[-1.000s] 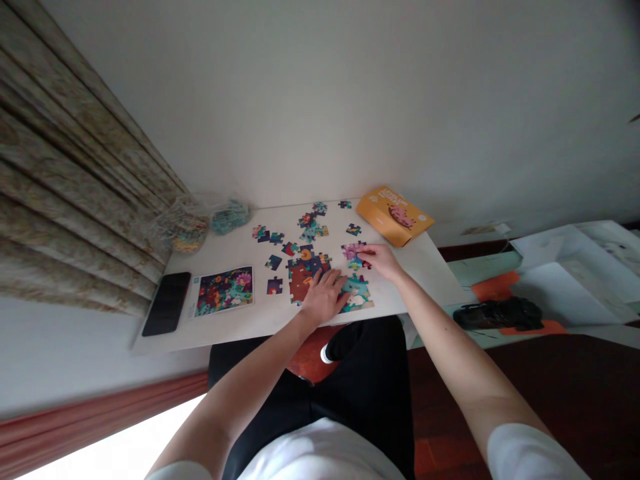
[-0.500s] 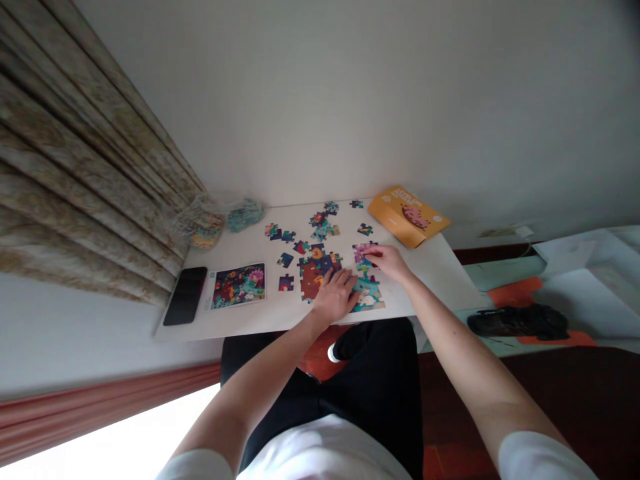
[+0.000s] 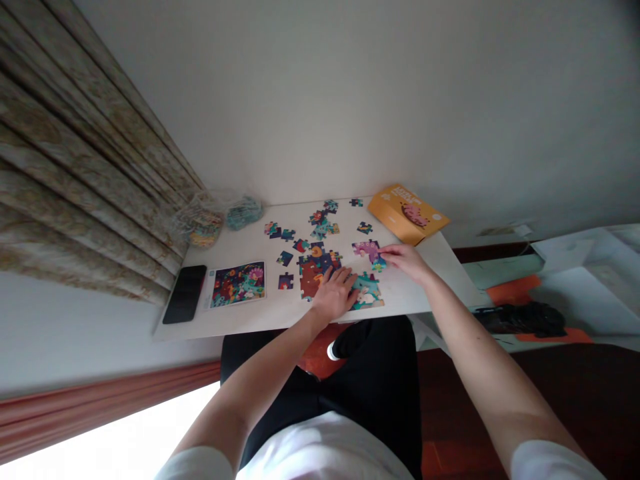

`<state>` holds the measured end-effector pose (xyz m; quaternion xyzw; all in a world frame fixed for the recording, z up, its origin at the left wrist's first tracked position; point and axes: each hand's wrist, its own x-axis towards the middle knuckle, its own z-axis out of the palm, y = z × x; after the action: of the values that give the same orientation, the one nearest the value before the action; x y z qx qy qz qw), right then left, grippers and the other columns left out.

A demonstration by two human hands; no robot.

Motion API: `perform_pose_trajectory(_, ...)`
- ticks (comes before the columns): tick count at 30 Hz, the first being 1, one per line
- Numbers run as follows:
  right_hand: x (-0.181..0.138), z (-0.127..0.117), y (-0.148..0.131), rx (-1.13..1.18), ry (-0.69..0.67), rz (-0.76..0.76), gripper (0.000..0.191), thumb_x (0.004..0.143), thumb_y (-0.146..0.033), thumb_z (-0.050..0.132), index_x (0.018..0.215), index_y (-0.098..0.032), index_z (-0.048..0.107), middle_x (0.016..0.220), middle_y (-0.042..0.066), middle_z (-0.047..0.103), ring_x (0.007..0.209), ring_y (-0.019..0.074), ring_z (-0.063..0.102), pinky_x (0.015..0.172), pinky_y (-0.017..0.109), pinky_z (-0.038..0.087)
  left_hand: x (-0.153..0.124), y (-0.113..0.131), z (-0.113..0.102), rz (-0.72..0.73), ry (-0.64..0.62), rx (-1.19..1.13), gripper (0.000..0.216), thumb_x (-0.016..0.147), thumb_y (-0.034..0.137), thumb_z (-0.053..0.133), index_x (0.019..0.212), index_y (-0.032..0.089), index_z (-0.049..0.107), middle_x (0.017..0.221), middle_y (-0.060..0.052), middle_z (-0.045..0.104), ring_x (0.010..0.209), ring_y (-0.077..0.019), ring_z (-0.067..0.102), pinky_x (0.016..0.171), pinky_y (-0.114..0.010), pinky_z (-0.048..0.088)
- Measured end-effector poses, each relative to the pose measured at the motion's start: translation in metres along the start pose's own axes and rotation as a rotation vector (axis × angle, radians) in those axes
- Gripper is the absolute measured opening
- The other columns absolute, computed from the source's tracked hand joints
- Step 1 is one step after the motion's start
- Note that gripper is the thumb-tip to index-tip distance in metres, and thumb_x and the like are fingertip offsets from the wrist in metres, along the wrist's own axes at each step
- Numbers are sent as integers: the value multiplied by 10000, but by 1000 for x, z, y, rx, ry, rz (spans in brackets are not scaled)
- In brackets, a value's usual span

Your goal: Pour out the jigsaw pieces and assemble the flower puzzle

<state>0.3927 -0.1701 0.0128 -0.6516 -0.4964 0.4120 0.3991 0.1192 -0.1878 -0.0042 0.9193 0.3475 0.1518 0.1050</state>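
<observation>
Left hand (image 3: 333, 295) flat, fingers spread wide, steadying colourful cardboard jigsaw section (image 3: 311, 280) on white desk (image 3: 240, 320); right hand (image 3: 406, 261): fingers narrow, tips at small teal piece (image 3: 379, 265) beside purple piece (image 3: 367, 250), grip unclear.

A black smartphone (image 3: 185, 294) is lying at nine o'clock on the white table (image 3: 280, 315), a patterned curtain (image 3: 75, 160) is hanging beyond it at ten, and an orange box (image 3: 407, 215) is sitting at one.
</observation>
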Motion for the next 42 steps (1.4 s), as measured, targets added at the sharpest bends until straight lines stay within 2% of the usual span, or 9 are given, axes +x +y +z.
perform_pose_trajectory(4,-19,-21,7,-9,-31,83,501,642,-542,822,949,-146,813,707,32,719,623,168,569,580,289,419,0,0,2,9,-2,37,399,1049,396,533,1394,210,611,1471,-110,618,1404,-284,529,1234,-565,344)
perform_pose_trajectory(9,-36,-24,14,0,-49,141,473,621,-520,830,921,-154,815,737,43,743,640,170,587,598,295,441,1,3,-3,78,32,126,311,1052,344,529,1292,199,662,1357,-114,677,1312,-282,596,1205,-528,380)
perform_pose_trajectory(15,-40,-21,25,-5,-21,149,344,694,-410,794,938,-168,818,813,56,787,722,208,669,699,331,534,-3,25,-10,139,15,177,272,1078,312,467,1201,187,674,1267,-111,699,1217,-258,633,1159,-479,422)
perform_pose_trajectory(20,-33,-11,32,-103,16,95,186,737,-284,751,880,-193,826,884,66,818,820,240,737,834,363,576,-9,45,5,147,-23,138,343,1071,397,492,1325,215,632,1394,-98,649,1333,-267,567,1204,-491,380)
perform_pose_trajectory(25,-31,3,34,-229,126,89,154,767,-266,711,844,-207,831,844,58,817,828,253,762,831,353,587,-11,48,14,120,0,110,402,1079,431,465,1381,213,616,1448,-101,622,1393,-275,525,1228,-512,359)
perform_pose_trajectory(30,-36,11,35,-209,201,69,151,764,-271,711,824,-207,835,872,72,822,850,258,768,840,347,588,-11,47,14,111,11,84,387,1077,413,474,1370,211,626,1442,-99,626,1385,-280,532,1226,-525,368)
perform_pose_trajectory(36,-40,13,34,13,196,162,226,730,-307,738,879,-168,835,814,82,810,629,198,691,578,291,548,-11,47,16,112,18,71,376,1072,390,486,1358,193,630,1431,-110,630,1368,-299,543,1219,-545,379)
perform_pose_trajectory(39,-40,13,33,93,186,180,258,712,-328,764,890,-153,831,793,86,802,591,175,656,546,278,527,-11,47,17,108,19,60,369,1068,389,496,1346,191,636,1420,-108,636,1360,-298,548,1222,-543,378)
perform_pose_trajectory(42,-40,15,35,77,184,168,295,711,-374,781,902,-153,826,801,92,802,608,186,667,556,286,532,-11,47,17,103,17,54,366,1067,390,500,1351,200,634,1414,-106,639,1359,-293,548,1224,-540,375)
